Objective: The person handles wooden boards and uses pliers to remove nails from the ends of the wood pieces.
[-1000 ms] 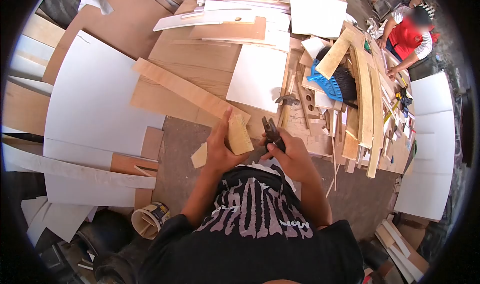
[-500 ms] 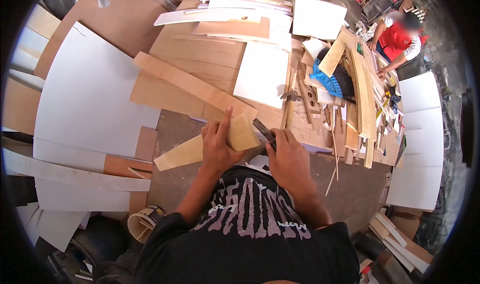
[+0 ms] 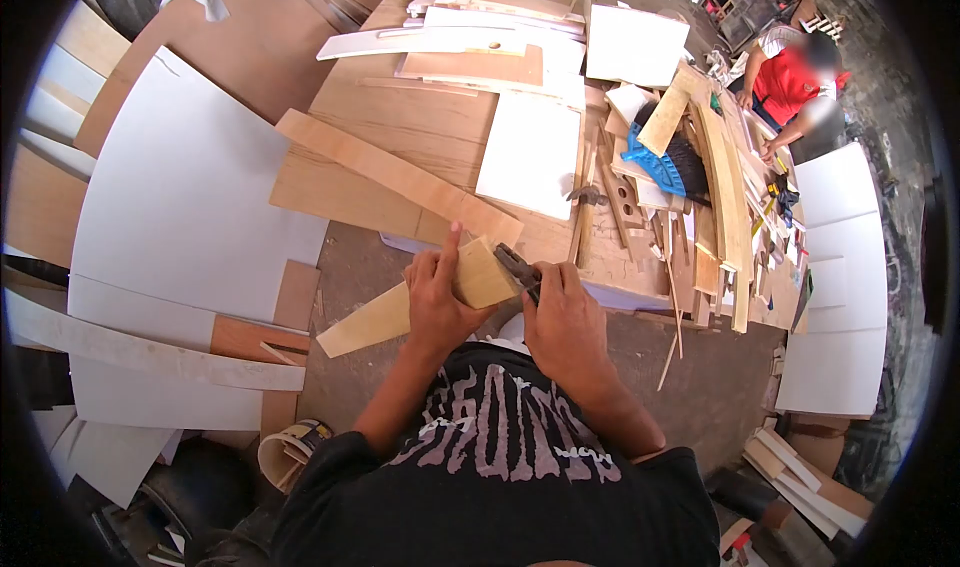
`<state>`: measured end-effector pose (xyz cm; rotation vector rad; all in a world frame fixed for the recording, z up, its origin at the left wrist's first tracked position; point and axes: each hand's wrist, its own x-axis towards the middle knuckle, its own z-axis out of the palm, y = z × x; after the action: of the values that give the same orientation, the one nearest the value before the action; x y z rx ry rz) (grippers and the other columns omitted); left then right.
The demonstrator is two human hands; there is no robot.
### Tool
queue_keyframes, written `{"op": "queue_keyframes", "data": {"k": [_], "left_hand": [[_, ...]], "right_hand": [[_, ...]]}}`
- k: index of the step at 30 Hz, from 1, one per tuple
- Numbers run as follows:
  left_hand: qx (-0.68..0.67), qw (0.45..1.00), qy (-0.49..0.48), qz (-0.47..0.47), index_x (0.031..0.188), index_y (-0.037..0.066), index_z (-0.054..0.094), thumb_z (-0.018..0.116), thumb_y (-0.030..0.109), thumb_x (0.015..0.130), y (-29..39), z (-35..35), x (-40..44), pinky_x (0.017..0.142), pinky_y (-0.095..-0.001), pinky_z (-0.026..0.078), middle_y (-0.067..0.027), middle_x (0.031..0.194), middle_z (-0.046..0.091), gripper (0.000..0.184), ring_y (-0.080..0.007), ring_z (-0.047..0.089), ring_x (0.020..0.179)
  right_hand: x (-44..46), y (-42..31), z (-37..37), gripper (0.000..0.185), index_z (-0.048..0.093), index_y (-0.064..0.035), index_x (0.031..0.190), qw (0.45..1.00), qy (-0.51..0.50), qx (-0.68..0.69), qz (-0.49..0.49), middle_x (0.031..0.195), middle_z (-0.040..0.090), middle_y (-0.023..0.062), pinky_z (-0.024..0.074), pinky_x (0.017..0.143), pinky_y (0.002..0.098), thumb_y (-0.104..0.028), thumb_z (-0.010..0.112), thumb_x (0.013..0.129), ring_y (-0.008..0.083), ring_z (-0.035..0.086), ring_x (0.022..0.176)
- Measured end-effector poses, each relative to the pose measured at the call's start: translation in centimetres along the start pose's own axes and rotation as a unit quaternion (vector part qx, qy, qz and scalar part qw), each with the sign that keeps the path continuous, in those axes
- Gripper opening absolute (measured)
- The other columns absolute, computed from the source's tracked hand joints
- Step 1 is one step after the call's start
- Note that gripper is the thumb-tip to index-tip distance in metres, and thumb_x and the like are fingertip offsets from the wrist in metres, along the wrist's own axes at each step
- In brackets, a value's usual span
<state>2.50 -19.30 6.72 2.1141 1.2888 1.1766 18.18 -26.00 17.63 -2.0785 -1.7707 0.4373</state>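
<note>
My left hand (image 3: 436,292) grips a pale wooden piece (image 3: 370,321) near its wide end, with the index finger stretched out along it. The piece slants down to the left. In my right hand (image 3: 562,317) is a dark pair of pliers (image 3: 520,269), its jaws at the right edge of the wood's wide end. Whether the jaws touch the wood is hard to tell. Just beyond my left hand, a long brown board (image 3: 400,175) lies across the corner of the workbench (image 3: 400,117).
On the bench lie a white panel (image 3: 530,152), a hammer (image 3: 588,196), a blue brush (image 3: 655,167) and stacked wood strips (image 3: 725,187). A person in red (image 3: 790,87) works at the far right. A bucket (image 3: 290,455) stands on the floor at lower left.
The wooden piece has swung out so that more of it shows left of my left hand. The pliers, upright and apart from it earlier, have tilted left against its right end.
</note>
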Motion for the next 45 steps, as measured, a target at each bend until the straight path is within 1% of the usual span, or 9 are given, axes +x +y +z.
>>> {"op": "queue_keyframes", "data": {"k": [10,14,17,20,22,25,38,40,45], "left_hand": [[0.036,0.999,0.011,0.006,0.157,0.004,0.036,0.092,0.028,0.055,1.1,0.6,-1.6,0.091,-0.0474,0.041,-0.0126,0.101,0.058,0.118,-0.0348,0.054,0.095],[0.023,1.000,0.003,0.001,0.157,0.004,0.036,0.094,0.027,0.055,1.8,1.0,-2.3,0.091,-0.0471,0.041,-0.0134,0.104,0.059,0.119,-0.0348,0.054,0.096],[0.021,1.000,0.009,-0.007,0.155,0.004,0.040,0.094,0.028,0.052,2.3,1.0,-2.5,0.088,-0.0443,0.039,-0.0109,0.098,0.055,0.119,-0.0313,0.054,0.096],[0.039,0.999,0.030,0.000,0.155,0.006,0.040,0.094,0.026,0.050,2.4,1.6,-3.2,0.089,-0.0443,0.038,-0.0111,0.100,0.055,0.120,-0.0313,0.054,0.097],[0.041,0.999,0.027,-0.004,0.155,0.006,0.041,0.095,0.026,0.049,3.0,1.6,-3.6,0.089,-0.0441,0.038,-0.0109,0.100,0.055,0.121,-0.0314,0.054,0.097],[0.053,0.998,0.035,0.003,0.155,0.006,0.041,0.095,0.027,0.048,4.1,2.1,-4.3,0.088,-0.0438,0.038,-0.0105,0.100,0.056,0.121,-0.0314,0.054,0.097],[0.055,0.998,0.013,0.020,0.155,0.006,0.042,0.093,0.033,0.053,10.9,7.0,-11.6,0.087,-0.0440,0.039,-0.0102,0.100,0.057,0.117,-0.0310,0.055,0.096],[0.048,0.998,0.018,0.029,0.154,0.005,0.042,0.093,0.035,0.055,11.7,7.4,-13.1,0.086,-0.0440,0.039,-0.0102,0.100,0.057,0.116,-0.0310,0.055,0.096],[0.041,0.998,0.036,0.040,0.152,0.002,0.044,0.092,0.044,0.057,13.7,7.5,-15.5,0.085,-0.0440,0.040,-0.0107,0.099,0.057,0.114,-0.0308,0.056,0.093]], "right_hand": [[-0.8,0.7,0.2,0.023,0.061,-0.0023,0.104,0.995,0.028,-0.097,-0.007,0.100,0.063,0.0155,0.0508,0.080,0.0494,-0.016,0.069,0.088,0.0366,0.059,0.102],[-0.8,2.3,-0.2,0.022,0.061,-0.0037,0.100,0.986,0.066,-0.138,-0.066,0.100,0.063,0.0138,0.0477,0.084,0.0487,-0.017,0.070,0.086,0.0355,0.057,0.103],[-1.5,3.1,0.5,0.020,0.060,-0.0038,0.101,0.974,0.100,-0.166,-0.116,0.098,0.062,0.0139,0.0440,0.089,0.0481,-0.013,0.061,0.083,0.0339,0.055,0.101],[-1.9,3.6,0.4,0.019,0.058,-0.0020,0.103,0.979,0.103,-0.130,-0.122,0.096,0.061,0.0167,0.0486,0.084,0.0518,-0.011,0.057,0.086,0.0377,0.060,0.097],[-2.3,3.3,-0.7,0.024,0.052,-0.0006,0.105,0.997,-0.040,-0.063,-0.023,0.096,0.062,0.0230,0.0505,0.079,0.0553,-0.010,0.064,0.086,0.0459,0.065,0.091],[-3.0,4.9,-1.2,0.024,0.049,0.0009,0.105,0.996,-0.059,-0.038,-0.053,0.095,0.064,0.0270,0.0520,0.077,0.0594,-0.010,0.061,0.087,0.0507,0.066,0.087],[-9.8,14.6,-3.4,0.030,0.056,0.0055,0.104,0.989,-0.123,0.047,-0.072,0.090,0.068,0.0319,0.0528,0.080,0.0594,-0.020,0.065,0.090,0.0541,0.065,0.086],[-11.3,15.9,-3.5,0.030,0.060,0.0045,0.096,0.985,-0.121,0.093,-0.079,0.090,0.067,0.0296,0.0505,0.078,0.0542,-0.022,0.072,0.088,0.0494,0.065,0.090],[-13.6,16.8,-4.8,0.035,0.062,0.0046,0.096,0.971,-0.175,0.122,-0.108,0.090,0.068,0.0272,0.0504,0.076,0.0502,-0.026,0.075,0.087,0.0465,0.066,0.089]]}}
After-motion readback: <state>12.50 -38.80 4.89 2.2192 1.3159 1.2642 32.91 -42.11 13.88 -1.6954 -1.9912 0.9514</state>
